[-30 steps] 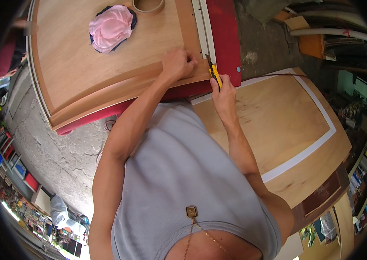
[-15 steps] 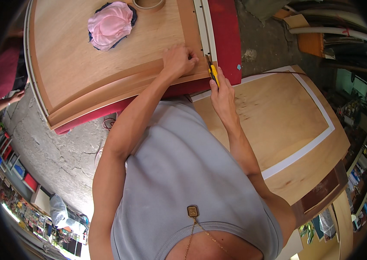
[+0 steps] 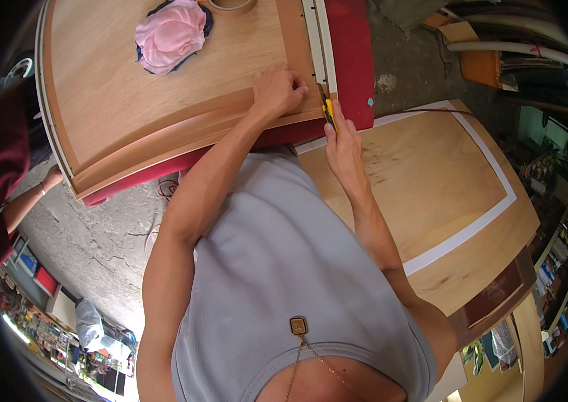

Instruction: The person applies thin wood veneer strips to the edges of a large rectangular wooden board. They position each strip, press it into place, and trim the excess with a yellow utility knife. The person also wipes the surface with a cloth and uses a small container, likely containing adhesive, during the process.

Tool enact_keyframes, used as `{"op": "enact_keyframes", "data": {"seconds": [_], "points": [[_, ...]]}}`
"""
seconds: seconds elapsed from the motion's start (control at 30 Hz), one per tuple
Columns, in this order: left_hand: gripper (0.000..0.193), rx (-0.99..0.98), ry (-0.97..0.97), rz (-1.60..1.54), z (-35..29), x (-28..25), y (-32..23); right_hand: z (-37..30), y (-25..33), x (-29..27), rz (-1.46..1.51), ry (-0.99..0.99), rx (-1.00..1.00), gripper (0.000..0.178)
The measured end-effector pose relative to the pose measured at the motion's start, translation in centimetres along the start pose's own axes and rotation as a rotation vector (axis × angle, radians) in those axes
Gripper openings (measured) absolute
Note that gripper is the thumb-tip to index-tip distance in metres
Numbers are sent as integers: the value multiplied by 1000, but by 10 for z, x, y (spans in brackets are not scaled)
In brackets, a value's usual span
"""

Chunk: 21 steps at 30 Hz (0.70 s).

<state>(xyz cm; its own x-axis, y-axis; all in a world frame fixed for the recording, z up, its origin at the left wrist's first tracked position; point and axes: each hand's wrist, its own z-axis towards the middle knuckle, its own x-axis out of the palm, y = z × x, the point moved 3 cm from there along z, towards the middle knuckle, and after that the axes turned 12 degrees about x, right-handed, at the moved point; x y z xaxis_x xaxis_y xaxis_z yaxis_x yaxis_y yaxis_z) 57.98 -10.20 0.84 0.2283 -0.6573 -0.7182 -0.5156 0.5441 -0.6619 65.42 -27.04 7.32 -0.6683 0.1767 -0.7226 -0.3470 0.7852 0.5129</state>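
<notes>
My right hand (image 3: 345, 144) grips a yellow and black utility knife (image 3: 328, 112). The blade end points away from me, at the near right corner of a framed wooden panel (image 3: 230, 57). Just left of the knife, my left hand (image 3: 278, 92) rests with curled fingers on the brown tape (image 3: 297, 53) near that corner. Whatever its fingertips pinch, if anything, is hidden. A wide brown strip (image 3: 163, 144) runs along the panel's near edge, looking partly raised. The white edge strip (image 3: 318, 40) lies along the right side.
A pink and navy cloth (image 3: 171, 37) and a tape roll (image 3: 233, 5) lie on the panel. Red fabric (image 3: 352, 60) shows beneath it. A plywood sheet with white banding (image 3: 431, 181) stands at right. At far left, another person's hand (image 3: 52, 178) is near the panel's corner.
My right hand and the knife have shifted slightly toward me. My left hand stays put. At the left, the other person's arm has moved down and closer to the panel's corner.
</notes>
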Motion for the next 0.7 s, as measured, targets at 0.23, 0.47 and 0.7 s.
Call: {"op": "enact_keyframes", "data": {"seconds": [0.23, 0.47, 0.7], "points": [[17, -7, 7, 6, 0, -1, -1, 2, 10, -1, -231, 38, -10, 57], [17, -13, -4, -6, 0, 1, 2, 4, 17, -4, -248, 80, -16, 60], [16, -19, -8, -26, -1, 0, 1, 2, 19, -6, -245, 94, -34, 58]]}}
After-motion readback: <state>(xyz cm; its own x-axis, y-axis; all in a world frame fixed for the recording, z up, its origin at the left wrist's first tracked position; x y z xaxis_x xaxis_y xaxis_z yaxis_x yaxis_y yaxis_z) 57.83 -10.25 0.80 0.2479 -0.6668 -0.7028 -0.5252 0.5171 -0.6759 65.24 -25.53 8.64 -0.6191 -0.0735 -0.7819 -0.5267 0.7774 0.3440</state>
